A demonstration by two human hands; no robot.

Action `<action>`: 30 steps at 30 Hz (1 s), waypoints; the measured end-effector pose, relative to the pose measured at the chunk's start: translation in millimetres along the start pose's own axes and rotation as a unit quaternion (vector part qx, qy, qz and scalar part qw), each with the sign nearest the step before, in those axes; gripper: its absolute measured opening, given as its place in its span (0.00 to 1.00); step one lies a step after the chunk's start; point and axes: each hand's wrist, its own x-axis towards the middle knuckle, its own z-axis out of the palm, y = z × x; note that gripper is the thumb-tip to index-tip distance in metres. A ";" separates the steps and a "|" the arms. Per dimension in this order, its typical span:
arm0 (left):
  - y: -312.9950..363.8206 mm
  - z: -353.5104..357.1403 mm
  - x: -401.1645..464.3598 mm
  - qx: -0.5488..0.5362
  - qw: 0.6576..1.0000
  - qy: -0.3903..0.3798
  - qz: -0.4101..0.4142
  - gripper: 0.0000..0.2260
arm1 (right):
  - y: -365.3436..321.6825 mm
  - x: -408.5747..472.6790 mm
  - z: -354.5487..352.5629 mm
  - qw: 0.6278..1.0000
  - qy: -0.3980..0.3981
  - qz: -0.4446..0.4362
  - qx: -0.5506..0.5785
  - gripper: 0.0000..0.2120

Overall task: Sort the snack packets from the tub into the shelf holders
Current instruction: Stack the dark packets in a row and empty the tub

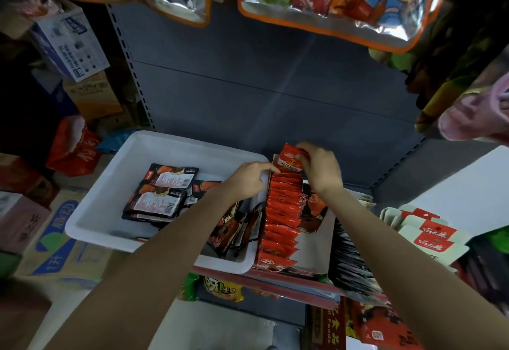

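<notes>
The right hand (321, 167) is pinching a red snack packet (290, 160) above the holder's red row (281, 220); the left hand (248, 181), seemingly empty-fingered, is touching it beside the white tub (91, 211).

1. Two bare forearms enter from the lower edge of the view, one on each side, and no sleeve shows on either along its visible length.
2. The left hand (246, 181) is bare: no glove, ring or wristband shows on it.
3. The right hand (321, 167) is likewise bare, with no watch or bracelet at the wrist.
4. Both arms are slim and smooth, without visible marks or tattoos.
5. Fingernails are too small and blurred to tell anything about them.
</notes>
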 end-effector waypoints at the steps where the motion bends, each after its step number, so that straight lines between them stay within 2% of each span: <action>1: 0.4 0.5 -0.1 -0.012 1.000 -0.002 -0.003 0.28 | 0.6 0.1 3.6 1.000 -0.018 0.004 -0.025 0.11; 3: 0.9 2.1 -0.4 -0.027 1.000 -0.003 -0.010 0.29 | -0.1 0.8 11.4 0.993 -0.092 0.006 -0.074 0.14; 5: 0.8 2.6 -3.3 -0.043 0.999 -0.001 -0.015 0.29 | -3.0 3.4 16.5 0.988 -0.138 0.016 -0.070 0.15; 8: -7.4 -2.1 -15.1 -0.066 0.997 0.040 -0.029 0.26 | -11.9 8.0 19.7 0.995 -0.097 0.016 -0.022 0.14; 11: -30.2 -13.4 -36.8 -0.068 0.990 0.110 -0.058 0.19 | -32.0 -1.1 23.7 0.999 -0.037 -0.035 0.012 0.12; 13: -48.8 -22.4 -53.8 -0.052 0.985 0.138 -0.087 0.14 | -53.4 -12.8 30.7 0.995 -0.062 -0.078 0.029 0.12; 15: -69.7 -32.3 -71.1 0.002 0.983 0.135 -0.122 0.13 | -75.9 -23.8 44.3 0.988 -0.116 -0.094 0.044 0.14; 18: -105.8 -46.7 -95.7 0.068 0.982 0.095 -0.147 0.12 | -105.2 -37.2 73.5 0.977 -0.175 -0.115 0.041 0.16; 21: -139.8 -60.7 -117.7 0.082 0.984 0.035 -0.154 0.10 | -125.7 -47.0 107.5 0.959 -0.260 -0.108 0.032 0.17; 24: -160.9 -72.8 -129.8 0.075 0.987 -0.060 -0.132 0.08 | -142.4 -55.0 133.3 0.923 -0.368 -0.090 0.059 0.10; 25: -165.2 -75.4 -131.6 0.076 0.985 -0.090 -0.130 0.09 | -145.2 -57.5 140.3 0.915 -0.391 -0.080 0.056 0.12; 27: -171.5 -78.6 -133.6 0.075 0.980 -0.136 -0.123 0.14 | -146.5 -62.2 150.4 0.905 -0.418 -0.082 0.007 0.17; 30: -177.5 -80.7 -134.3 0.071 0.978 -0.167 -0.107 0.21 | -146.8 -64.4 160.6 0.911 -0.401 -0.074 -0.058 0.14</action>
